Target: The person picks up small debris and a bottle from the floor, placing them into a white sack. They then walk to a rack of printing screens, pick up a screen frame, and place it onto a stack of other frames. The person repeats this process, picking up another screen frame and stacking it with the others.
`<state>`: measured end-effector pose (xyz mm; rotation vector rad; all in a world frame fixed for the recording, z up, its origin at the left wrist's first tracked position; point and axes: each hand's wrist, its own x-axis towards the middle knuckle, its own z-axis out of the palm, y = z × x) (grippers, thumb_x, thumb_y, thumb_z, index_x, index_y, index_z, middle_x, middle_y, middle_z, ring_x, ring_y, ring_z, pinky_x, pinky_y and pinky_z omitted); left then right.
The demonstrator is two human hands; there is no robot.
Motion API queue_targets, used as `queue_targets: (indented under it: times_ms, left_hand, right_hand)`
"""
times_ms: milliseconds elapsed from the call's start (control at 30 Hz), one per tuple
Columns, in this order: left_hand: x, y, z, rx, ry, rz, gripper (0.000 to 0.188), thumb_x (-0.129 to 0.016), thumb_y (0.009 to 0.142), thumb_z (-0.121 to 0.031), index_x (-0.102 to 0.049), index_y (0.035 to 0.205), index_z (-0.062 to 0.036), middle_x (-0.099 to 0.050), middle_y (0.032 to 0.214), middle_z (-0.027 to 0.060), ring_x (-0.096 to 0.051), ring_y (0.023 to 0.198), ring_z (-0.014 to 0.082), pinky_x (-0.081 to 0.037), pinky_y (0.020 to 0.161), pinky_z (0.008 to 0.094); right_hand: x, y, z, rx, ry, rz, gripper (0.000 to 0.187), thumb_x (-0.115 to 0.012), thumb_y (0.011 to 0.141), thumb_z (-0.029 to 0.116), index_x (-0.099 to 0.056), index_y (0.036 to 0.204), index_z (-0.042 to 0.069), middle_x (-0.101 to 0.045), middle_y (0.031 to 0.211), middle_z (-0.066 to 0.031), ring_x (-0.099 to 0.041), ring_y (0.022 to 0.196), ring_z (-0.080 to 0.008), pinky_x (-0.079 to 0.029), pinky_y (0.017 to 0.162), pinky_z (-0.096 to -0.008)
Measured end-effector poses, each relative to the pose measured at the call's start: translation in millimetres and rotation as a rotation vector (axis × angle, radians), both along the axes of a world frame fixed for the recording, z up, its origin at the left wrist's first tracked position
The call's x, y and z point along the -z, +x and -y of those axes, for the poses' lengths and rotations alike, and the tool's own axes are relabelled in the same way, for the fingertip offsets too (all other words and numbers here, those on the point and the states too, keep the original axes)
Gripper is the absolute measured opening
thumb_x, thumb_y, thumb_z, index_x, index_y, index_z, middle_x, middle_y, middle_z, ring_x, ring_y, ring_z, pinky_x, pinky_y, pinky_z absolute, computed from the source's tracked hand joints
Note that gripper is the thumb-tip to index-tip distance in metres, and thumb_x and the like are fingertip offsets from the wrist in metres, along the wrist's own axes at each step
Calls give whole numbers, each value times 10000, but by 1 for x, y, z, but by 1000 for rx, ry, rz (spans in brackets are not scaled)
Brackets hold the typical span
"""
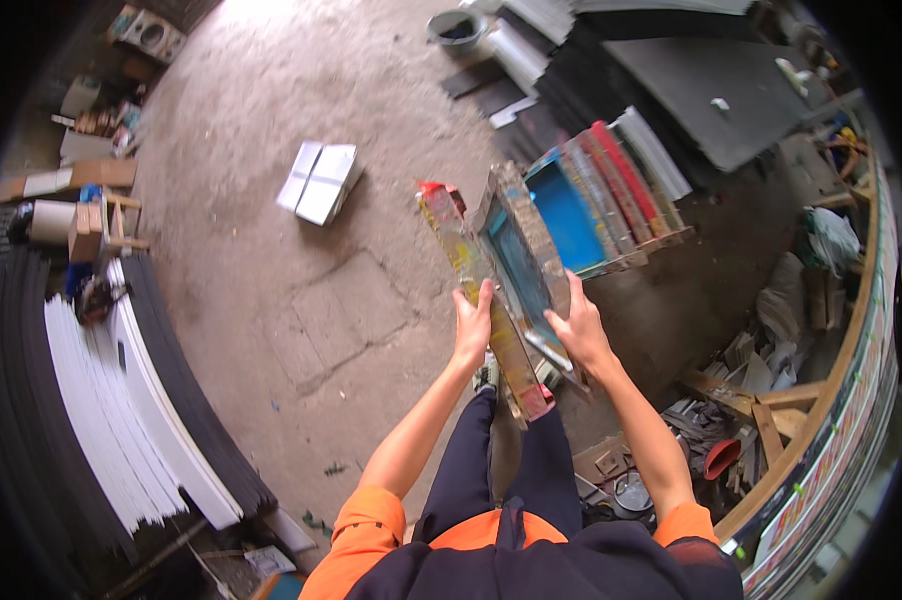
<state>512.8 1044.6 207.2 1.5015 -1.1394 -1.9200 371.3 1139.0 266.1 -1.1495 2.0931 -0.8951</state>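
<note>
In front of me, at about knee height, I hold paint-stained screen-printing frames, seen nearly edge-on. My left hand (474, 325) is closed on a long frame (463, 245) with yellow and red stains, its thumb along the side. My right hand (583, 330) grips a second frame (537, 222) with a blue-grey mesh, its fingers on the right rail. The two frames lean apart at the far end. Beyond my right hand stands a row of more frames (626, 175), some red, beside a bright blue screen (569, 215). Parts of my fingers are hidden behind the frames.
A tied white bundle (316, 182) lies on the concrete floor ahead. Tall stacks of white and black sheets (121, 400) stand at left. Dark boards (716, 95) and a bucket (457, 32) are at far right. A wooden rack (851, 350) and scrap line the right side.
</note>
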Motion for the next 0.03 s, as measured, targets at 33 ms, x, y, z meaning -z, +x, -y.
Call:
queue_targets:
  times_ms: [33]
  left_hand:
    - [-21, -9, -2, 33, -33, -33, 690, -511, 786, -470, -243, 1219, -5, -387, 1185, 155, -366, 1106, 225, -286, 925, 327]
  right_hand:
    - [-21, -3, -15, -4, -32, -41, 710, -593, 683, 87, -192, 1267, 32, -424, 1125, -304, -416, 1042, -425, -366, 874, -407]
